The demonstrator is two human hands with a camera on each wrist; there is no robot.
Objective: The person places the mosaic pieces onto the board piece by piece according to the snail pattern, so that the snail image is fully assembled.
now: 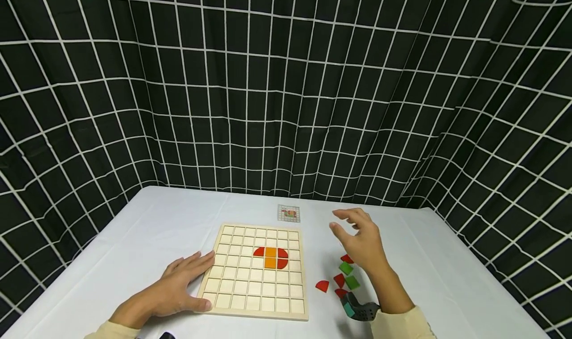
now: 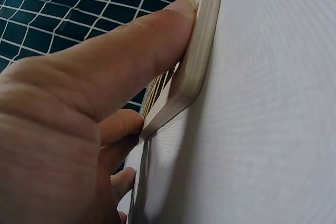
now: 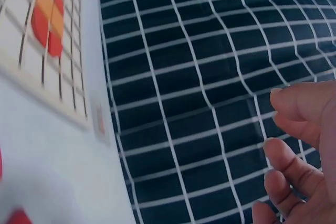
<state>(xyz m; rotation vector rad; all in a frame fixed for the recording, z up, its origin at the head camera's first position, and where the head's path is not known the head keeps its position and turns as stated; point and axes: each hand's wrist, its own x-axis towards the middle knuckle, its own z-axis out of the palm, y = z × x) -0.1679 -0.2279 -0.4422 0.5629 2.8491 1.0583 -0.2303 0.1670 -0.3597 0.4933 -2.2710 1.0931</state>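
Note:
A square wooden grid board (image 1: pixel 259 314) lies on the white table. My left hand (image 1: pixel 178 287) rests at its left side, thumb on the near-left corner and fingers along the left edge; in the left wrist view the thumb (image 2: pixel 152 40) lies straight across the rim. In the board's cells sit orange square tiles (image 1: pixel 270 257) with red rounded pieces (image 1: pixel 282 263) beside them. My right hand (image 1: pixel 362 239) hovers to the right of the board, fingers loosely bent and holding nothing. Below it lie loose red quarter-round pieces (image 1: pixel 322 286) and green tiles (image 1: pixel 352 282).
A small printed card (image 1: pixel 288 213) with a coloured grid picture lies beyond the board's far edge. A dark wrist device (image 1: pixel 359 309) at the right sleeve partly covers one red piece. Black curtains (image 1: pixel 250 91) with white grid lines stand around the table.

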